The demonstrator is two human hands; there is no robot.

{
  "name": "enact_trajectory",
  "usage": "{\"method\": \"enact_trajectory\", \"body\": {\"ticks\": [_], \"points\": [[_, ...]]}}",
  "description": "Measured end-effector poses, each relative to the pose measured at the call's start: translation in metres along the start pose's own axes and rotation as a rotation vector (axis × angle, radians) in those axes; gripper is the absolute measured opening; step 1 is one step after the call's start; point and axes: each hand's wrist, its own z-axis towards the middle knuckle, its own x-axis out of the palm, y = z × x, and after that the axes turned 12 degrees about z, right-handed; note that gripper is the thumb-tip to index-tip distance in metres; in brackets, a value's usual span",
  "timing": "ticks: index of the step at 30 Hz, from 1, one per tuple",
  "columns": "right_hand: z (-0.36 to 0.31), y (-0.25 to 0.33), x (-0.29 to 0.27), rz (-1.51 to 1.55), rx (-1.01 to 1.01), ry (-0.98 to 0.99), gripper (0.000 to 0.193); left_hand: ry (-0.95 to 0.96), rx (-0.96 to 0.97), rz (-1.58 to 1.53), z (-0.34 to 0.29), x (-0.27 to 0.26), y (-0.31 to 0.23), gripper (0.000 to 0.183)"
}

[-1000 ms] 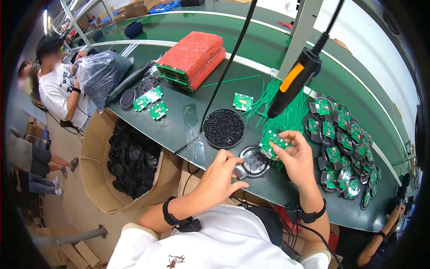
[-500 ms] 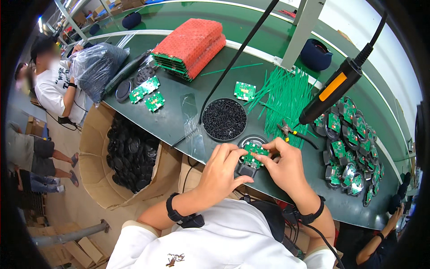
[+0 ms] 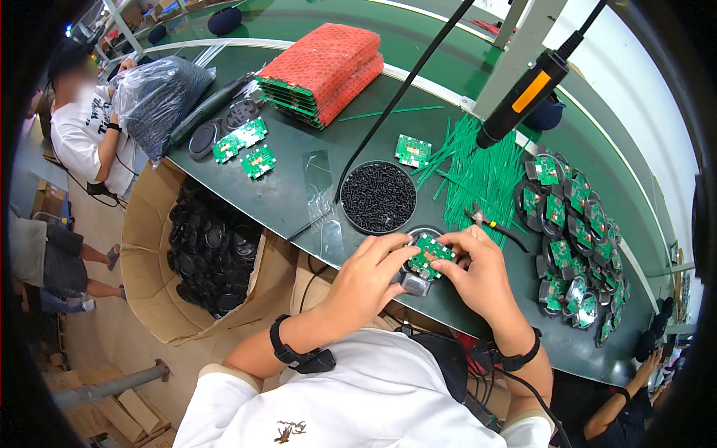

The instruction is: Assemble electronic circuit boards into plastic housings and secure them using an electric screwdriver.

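Observation:
Between my two hands is a green circuit board (image 3: 431,256), held over a round black plastic housing (image 3: 415,284) at the table's near edge. My left hand (image 3: 367,273) grips the board's left side, thumb lower down near the housing. On the board's right side, my right hand (image 3: 479,270) pinches with thumb and fingers. Some of the fingertips are hidden behind the board. Just beyond the hands stands a round dish of small black screws (image 3: 378,198). Side cutters (image 3: 496,226) with yellow and black handles lie beyond my right hand.
A black electric screwdriver (image 3: 524,98) hangs above thin green strips (image 3: 482,175). Housings with boards (image 3: 575,243) are heaped at right. Boards in red bubble wrap (image 3: 321,71) stand at the back. A carton (image 3: 142,261) of black parts is at left; a co-worker (image 3: 86,134) is beyond.
The view has shifted slightly. The hanging screwdriver now appears higher and farther left, away from the cutters. Both hands keep hold of the circuit board, which looks a little more tilted.

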Motion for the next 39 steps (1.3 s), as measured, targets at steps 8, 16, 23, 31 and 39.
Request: {"method": "enact_trajectory", "body": {"ticks": [8, 16, 23, 31, 39], "points": [[0.000, 0.028, -0.010, 0.749, 0.280, 0.137, 0.048, -0.101, 0.103, 0.042, 0.014, -0.008, -0.020, 0.053], [0.007, 0.022, -0.014, 0.212, -0.030, -0.013, 0.027, -0.026, -0.197, -0.525, 0.012, -0.003, -0.008, 0.024], [0.015, 0.007, -0.005, 0.237, 0.150, 0.067, 0.016, 0.043, 0.019, -0.057, -0.003, -0.012, 0.006, 0.077], [0.018, 0.006, 0.000, 0.163, 0.099, 0.110, 0.018, 0.027, 0.039, 0.003, -0.003, -0.003, 0.012, 0.074], [0.000, 0.021, 0.007, -0.185, -0.168, -0.009, 0.029, -0.013, 0.109, 0.063, 0.000, -0.002, 0.013, 0.053]]}}
